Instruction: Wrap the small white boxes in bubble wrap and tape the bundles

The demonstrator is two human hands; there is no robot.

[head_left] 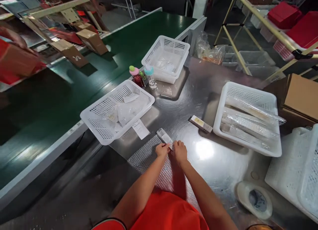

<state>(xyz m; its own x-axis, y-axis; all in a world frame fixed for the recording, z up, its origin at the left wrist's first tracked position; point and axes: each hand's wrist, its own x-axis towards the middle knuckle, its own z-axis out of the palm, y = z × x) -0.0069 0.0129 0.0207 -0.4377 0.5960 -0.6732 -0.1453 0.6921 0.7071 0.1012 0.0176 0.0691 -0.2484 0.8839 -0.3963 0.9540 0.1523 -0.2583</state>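
My left hand (162, 149) and my right hand (180, 151) meet at the near end of a small, narrow printed box (164, 136). Fingers of both hands are closed on that end and cover it. Beneath the hands a sheet of bubble wrap (146, 154) lies on the metal table (184, 114), reaching back toward my red shirt. A second slim box (200, 123), with a yellowish patch on its label, lies to the right, beside a white basket. To the left, a white paper slip (140, 129) rests against another basket.
White baskets hold clear packages, one at left (109, 137), one at the back (171, 78), one at right (248, 144). Two bottles (150, 78) stand between them. A tape roll (254, 199) lies near right. Beyond the green conveyor (99, 77), a person's hand (15, 38) holds a carton.
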